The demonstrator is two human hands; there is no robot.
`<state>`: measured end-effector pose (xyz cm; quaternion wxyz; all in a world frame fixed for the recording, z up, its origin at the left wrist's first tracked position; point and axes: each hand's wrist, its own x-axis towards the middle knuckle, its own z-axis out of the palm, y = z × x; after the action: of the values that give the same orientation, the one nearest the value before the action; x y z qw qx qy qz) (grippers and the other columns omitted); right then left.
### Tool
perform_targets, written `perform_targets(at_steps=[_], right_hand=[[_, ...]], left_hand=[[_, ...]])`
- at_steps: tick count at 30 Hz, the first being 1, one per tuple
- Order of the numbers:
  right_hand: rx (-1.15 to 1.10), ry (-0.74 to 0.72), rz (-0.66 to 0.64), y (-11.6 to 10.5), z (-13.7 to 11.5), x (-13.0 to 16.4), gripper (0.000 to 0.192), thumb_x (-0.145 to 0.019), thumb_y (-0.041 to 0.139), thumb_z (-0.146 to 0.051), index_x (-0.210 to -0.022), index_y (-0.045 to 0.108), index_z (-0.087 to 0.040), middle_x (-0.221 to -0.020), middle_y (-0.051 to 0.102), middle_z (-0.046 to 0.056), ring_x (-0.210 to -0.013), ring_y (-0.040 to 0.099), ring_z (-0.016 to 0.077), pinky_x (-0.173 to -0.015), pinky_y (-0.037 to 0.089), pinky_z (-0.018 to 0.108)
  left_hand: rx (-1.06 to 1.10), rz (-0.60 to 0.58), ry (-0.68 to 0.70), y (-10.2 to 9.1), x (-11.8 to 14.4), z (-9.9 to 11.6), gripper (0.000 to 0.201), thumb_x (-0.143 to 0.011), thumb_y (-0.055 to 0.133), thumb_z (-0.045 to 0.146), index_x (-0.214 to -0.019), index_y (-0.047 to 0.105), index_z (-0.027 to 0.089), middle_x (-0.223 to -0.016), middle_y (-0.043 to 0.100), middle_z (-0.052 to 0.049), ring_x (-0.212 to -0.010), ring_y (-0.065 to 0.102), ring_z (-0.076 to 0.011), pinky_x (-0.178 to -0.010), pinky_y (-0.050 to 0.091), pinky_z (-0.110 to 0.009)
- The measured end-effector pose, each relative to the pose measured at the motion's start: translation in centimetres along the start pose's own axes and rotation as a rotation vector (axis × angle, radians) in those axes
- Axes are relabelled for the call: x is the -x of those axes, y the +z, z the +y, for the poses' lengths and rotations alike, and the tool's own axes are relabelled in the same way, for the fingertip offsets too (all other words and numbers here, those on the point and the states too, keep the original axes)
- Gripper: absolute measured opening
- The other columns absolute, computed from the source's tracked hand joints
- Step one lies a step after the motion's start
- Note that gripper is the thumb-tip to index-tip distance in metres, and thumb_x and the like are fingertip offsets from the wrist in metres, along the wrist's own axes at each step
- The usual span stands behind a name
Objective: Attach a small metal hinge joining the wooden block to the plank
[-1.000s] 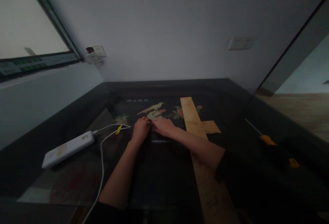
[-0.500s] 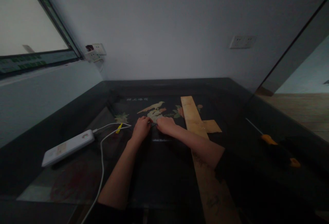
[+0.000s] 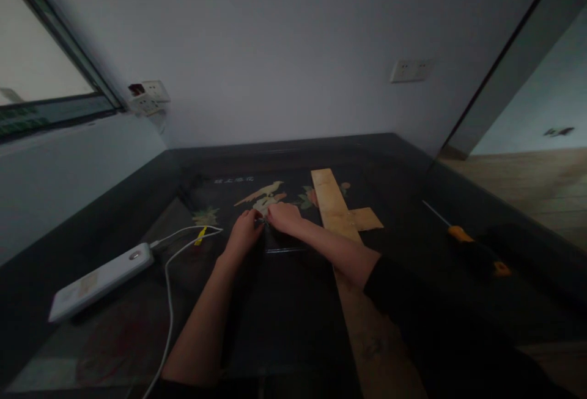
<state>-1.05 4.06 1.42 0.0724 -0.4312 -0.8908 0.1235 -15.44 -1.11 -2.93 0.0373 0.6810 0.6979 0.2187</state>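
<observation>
My left hand (image 3: 243,231) and my right hand (image 3: 284,217) meet close together over the dark table (image 3: 275,319). Both have their fingers closed around a tiny, shiny bit between them, too small and dim to name. Just beyond the hands, a bird-and-flower picture (image 3: 262,192) decorates the tabletop. My right forearm crosses above a long wooden board (image 3: 338,211), which has a short piece (image 3: 367,219) sticking out at its right side.
At left lies a white oblong device (image 3: 101,280) with a white cable (image 3: 170,301) carrying a yellow tag (image 3: 200,236). A screwdriver (image 3: 460,234) with an orange and black handle lies at right. Wall sockets (image 3: 409,71) are behind the table.
The view has turned slightly, so most things sit further left in it. Both hands stay together with their fingers closed, their pose shifted only slightly.
</observation>
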Motion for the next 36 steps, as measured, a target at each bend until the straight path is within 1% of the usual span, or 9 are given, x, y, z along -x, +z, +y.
perform_targets(at_steps=[4,7,13,15,18,21,25,29,36], right_hand=[[-0.083,-0.063,0.031,-2.1,1.5,2.4,0.027,-0.092,0.045,-0.035,-0.101,0.068,-0.022,-0.102,0.071,0.007,-0.093,0.065,0.0208,-0.074,0.045,0.029],[-0.244,-0.126,0.113,-4.0,4.3,5.6,0.024,-0.091,0.050,-0.032,-0.093,0.069,-0.017,-0.088,0.071,0.005,-0.079,0.063,0.0150,-0.067,0.040,0.024],[-0.436,0.103,0.317,-5.9,13.6,12.0,0.022,-0.089,0.051,-0.027,-0.088,0.068,-0.014,-0.081,0.069,0.004,-0.074,0.060,0.0137,-0.068,0.041,0.024],[-0.401,0.193,0.373,-5.7,16.2,13.3,0.020,-0.087,0.051,-0.023,-0.091,0.068,-0.014,-0.087,0.069,0.005,-0.078,0.060,0.0148,-0.072,0.043,0.025],[-0.319,0.217,0.421,-5.2,18.4,14.4,0.021,-0.084,0.053,-0.017,-0.099,0.067,-0.013,-0.098,0.066,0.008,-0.091,0.059,0.0168,-0.083,0.044,0.028],[-0.235,0.191,0.364,-4.9,18.4,14.9,0.022,-0.085,0.054,-0.017,-0.102,0.068,-0.013,-0.106,0.064,0.011,-0.101,0.057,0.0176,-0.091,0.041,0.028],[-0.137,0.302,0.209,-5.2,16.7,15.4,0.028,-0.093,0.045,-0.031,-0.095,0.071,-0.019,-0.097,0.069,0.009,-0.094,0.063,0.0197,-0.081,0.044,0.028],[-0.126,0.358,0.039,-5.5,14.9,15.9,0.051,-0.096,0.031,-0.049,-0.091,0.072,-0.020,-0.093,0.072,0.011,-0.090,0.067,0.0258,-0.076,0.047,0.034],[-0.120,0.293,-0.002,-5.2,14.2,16.2,0.079,-0.092,0.010,-0.065,-0.091,0.071,-0.015,-0.096,0.071,0.016,-0.096,0.067,0.0301,-0.080,0.048,0.039]], left_hand=[[0.054,-0.010,-0.005,0.0,-0.1,0.0,0.024,-0.076,0.056,0.020,-0.100,0.056,0.017,-0.097,0.064,-0.009,-0.092,0.062,-0.0225,-0.083,0.049,-0.035],[0.133,-0.034,-0.031,0.0,-0.2,0.1,0.023,-0.079,0.055,0.025,-0.100,0.056,0.017,-0.095,0.064,-0.007,-0.085,0.064,-0.0197,-0.080,0.051,-0.033],[0.109,0.066,-0.092,0.0,-0.5,0.6,0.023,-0.080,0.051,0.022,-0.101,0.057,0.016,-0.104,0.063,-0.009,-0.082,0.063,-0.0183,-0.083,0.052,-0.036],[0.126,0.110,-0.061,-0.1,-0.3,2.0,0.023,-0.080,0.049,0.020,-0.102,0.057,0.018,-0.105,0.063,-0.009,-0.086,0.063,-0.0190,-0.087,0.051,-0.038],[0.205,0.090,0.023,0.1,1.0,6.0,0.024,-0.081,0.047,0.018,-0.102,0.059,0.018,-0.106,0.064,-0.009,-0.096,0.062,-0.0207,-0.093,0.049,-0.040],[0.254,-0.068,0.155,0.9,3.1,11.3,0.028,-0.081,0.051,0.021,-0.108,0.059,0.019,-0.118,0.060,-0.010,-0.114,0.056,-0.0227,-0.104,0.041,-0.041],[0.287,-0.237,0.057,2.5,5.1,16.9,0.059,-0.086,0.051,0.046,-0.136,0.042,0.016,-0.146,0.035,-0.018,-0.133,0.041,-0.0298,-0.110,0.035,-0.044],[0.333,-0.226,0.028,4.4,4.4,19.7,0.077,-0.084,0.052,0.051,-0.145,0.025,0.013,-0.154,0.017,-0.022,-0.142,0.025,-0.0324,-0.113,0.028,-0.045],[0.196,-0.199,0.081,6.6,2.2,22.0,0.078,-0.075,0.063,0.035,-0.143,0.031,0.014,-0.151,0.029,-0.020,-0.145,0.009,-0.0360,-0.114,0.018,-0.053]])
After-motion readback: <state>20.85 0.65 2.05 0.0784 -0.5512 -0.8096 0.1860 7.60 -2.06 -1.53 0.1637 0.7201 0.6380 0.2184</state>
